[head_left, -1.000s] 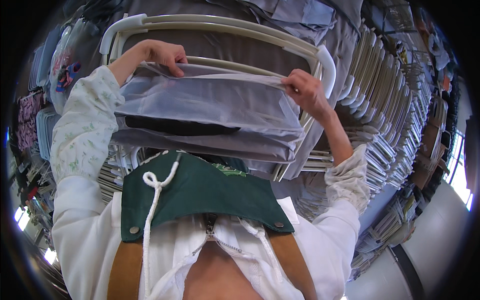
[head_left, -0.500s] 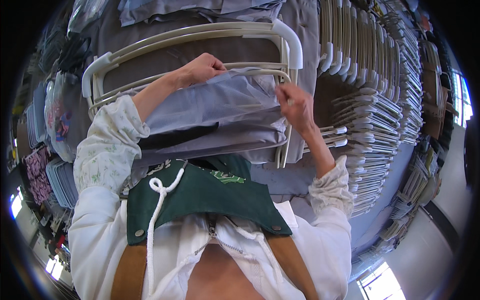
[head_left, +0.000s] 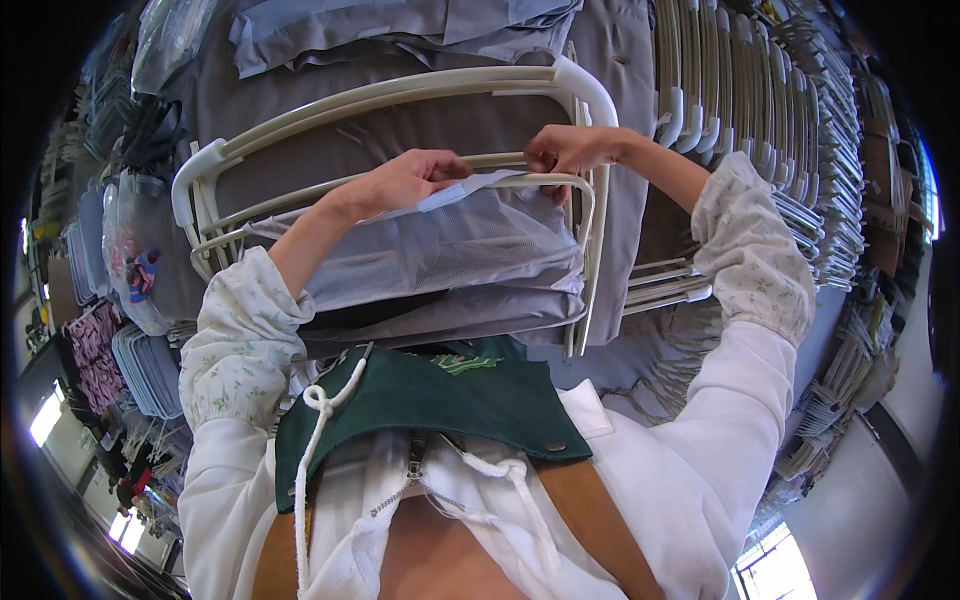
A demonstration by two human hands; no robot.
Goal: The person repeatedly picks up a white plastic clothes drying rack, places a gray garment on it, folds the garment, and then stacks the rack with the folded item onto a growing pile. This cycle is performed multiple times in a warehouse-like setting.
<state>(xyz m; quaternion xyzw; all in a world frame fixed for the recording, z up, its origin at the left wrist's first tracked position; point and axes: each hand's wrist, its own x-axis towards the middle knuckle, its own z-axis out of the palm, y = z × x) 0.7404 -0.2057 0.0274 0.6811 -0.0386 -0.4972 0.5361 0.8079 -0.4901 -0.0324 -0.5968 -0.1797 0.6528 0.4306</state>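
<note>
A cream metal tube frame (head_left: 375, 97) with white plastic corner pieces lies in front of me, like a folding chair frame. Grey mesh fabric (head_left: 440, 240) hangs from its nearer rail, with darker grey cloth beneath. My left hand (head_left: 412, 182) is closed on the mesh's upper edge near the middle of that rail. Toward the rail's right end, my right hand (head_left: 568, 150) has its fingers curled over the tube, the thumb below it. What its fingertips hold there is hidden.
Grey cloth (head_left: 620, 70) covers the surface under the frame, with folded grey pieces (head_left: 400, 30) at the far side. Many tube frames (head_left: 740, 90) stand stacked on the right. Clear plastic bags (head_left: 135, 240) and light blue panels (head_left: 148, 365) are at the left.
My right hand has moved up and left from the frame's right corner onto the rail, closer to my left hand. The frame appears slightly lower in view.
</note>
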